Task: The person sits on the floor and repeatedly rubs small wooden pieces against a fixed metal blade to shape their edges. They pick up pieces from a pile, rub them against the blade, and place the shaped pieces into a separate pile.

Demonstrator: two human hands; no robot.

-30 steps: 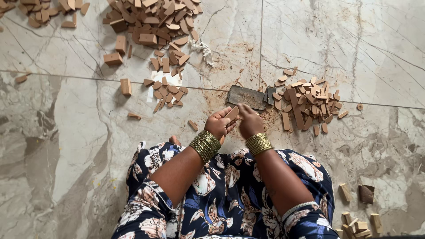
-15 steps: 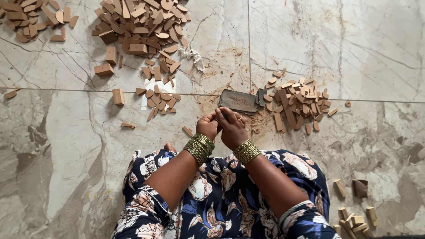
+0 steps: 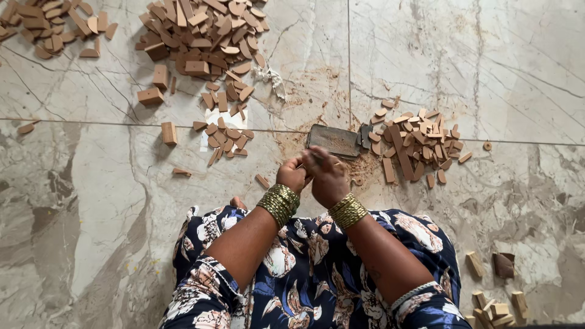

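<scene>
My left hand (image 3: pixel 292 175) and right hand (image 3: pixel 327 176) are pressed together over my lap, fingers curled in around something small that I cannot make out between them; both wrists carry stacks of gold bangles (image 3: pixel 278 204). Just beyond my knuckles lies a flat dark metal block (image 3: pixel 334 141), touching a scatter of reddish-brown dust on the floor. Right of the block sits a small heap of thin wooden strips and rounded chips (image 3: pixel 417 143). To the left, a few rounded chips (image 3: pixel 225 141) lie in a loose cluster, and further up a large pile of wooden blocks and offcuts (image 3: pixel 204 39) spreads out, with another heap (image 3: pixel 49 30) in the top left corner. A few more blocks (image 3: pixel 496 301) rest by my right knee. Everything sits on a pale marble tile floor (image 3: pixel 487 67) with grey veins and thin grout lines. My floral navy dress (image 3: pixel 311 274) covers my folded legs.
</scene>
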